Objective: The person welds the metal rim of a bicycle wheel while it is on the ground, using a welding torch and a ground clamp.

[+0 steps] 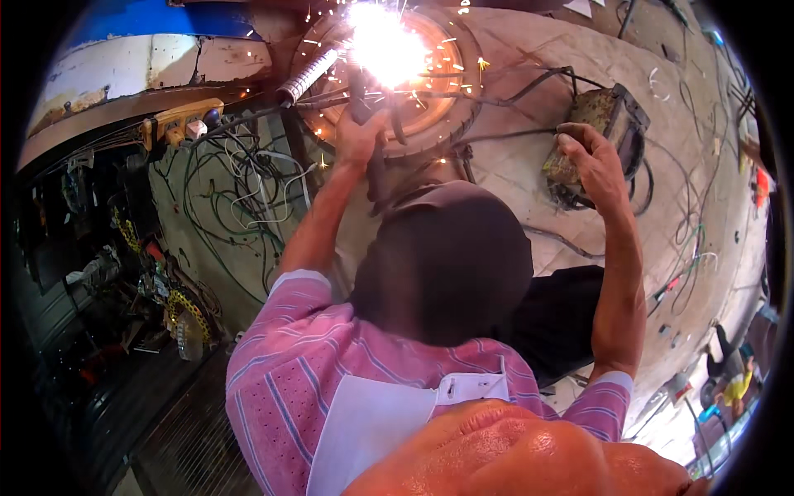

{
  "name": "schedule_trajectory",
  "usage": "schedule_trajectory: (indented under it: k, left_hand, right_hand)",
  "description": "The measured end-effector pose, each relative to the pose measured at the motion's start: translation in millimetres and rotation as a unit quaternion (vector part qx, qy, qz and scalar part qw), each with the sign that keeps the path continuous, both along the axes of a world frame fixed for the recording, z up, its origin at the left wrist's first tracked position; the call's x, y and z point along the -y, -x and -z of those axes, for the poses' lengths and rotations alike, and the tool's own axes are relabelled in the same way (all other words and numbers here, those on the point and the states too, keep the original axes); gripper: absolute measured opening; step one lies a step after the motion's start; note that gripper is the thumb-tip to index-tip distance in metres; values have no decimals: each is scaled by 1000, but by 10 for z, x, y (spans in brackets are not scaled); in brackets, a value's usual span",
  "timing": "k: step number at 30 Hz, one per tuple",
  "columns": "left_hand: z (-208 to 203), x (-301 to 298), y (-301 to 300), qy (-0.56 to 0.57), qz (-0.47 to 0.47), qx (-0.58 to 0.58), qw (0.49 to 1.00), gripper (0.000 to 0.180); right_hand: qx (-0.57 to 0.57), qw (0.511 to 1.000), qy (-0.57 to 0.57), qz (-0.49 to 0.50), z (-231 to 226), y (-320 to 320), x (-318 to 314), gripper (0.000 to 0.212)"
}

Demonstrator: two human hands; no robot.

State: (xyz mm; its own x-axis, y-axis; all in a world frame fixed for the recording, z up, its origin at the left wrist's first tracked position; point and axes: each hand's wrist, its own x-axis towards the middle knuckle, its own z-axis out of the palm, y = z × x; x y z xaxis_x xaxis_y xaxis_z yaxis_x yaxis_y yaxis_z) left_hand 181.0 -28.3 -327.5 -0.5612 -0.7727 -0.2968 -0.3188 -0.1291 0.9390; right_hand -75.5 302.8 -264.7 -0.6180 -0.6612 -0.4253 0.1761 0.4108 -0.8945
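The left hand (357, 136) is closed around a dark welding holder (364, 103), fingers wrapped tight on its handle; just beyond the fingertips the arc (385, 45) flares white on a round metal rim (430, 91), sparks scattering outward. The right hand (594, 169) grips a welding mask (600, 124) by its edge, fingers curled over it (held off to the side, not before the face); judging by this, bringing the mask in line with the arc and keeping the wrist steady would serve best; loose cables (240, 190) lie below the left fingers.
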Motion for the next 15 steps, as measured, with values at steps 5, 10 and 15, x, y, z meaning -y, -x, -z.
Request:
schedule_trajectory:
  k: [5,10,15]
  left_hand:
    - [-10,4,-1,-55,17,-39,998,19]
    - [6,18,-23,-41,16,-7,999,19]
    - [-18,-2,5,-37,14,-9,999,23]
  right_hand:
    - [-12,1000,-4,1,-5,4,-15,40]
    - [-27,999,-28,-7,-73,-2,9,42]
    - [-23,1000,-18,-6,-68,-5,-6,43]
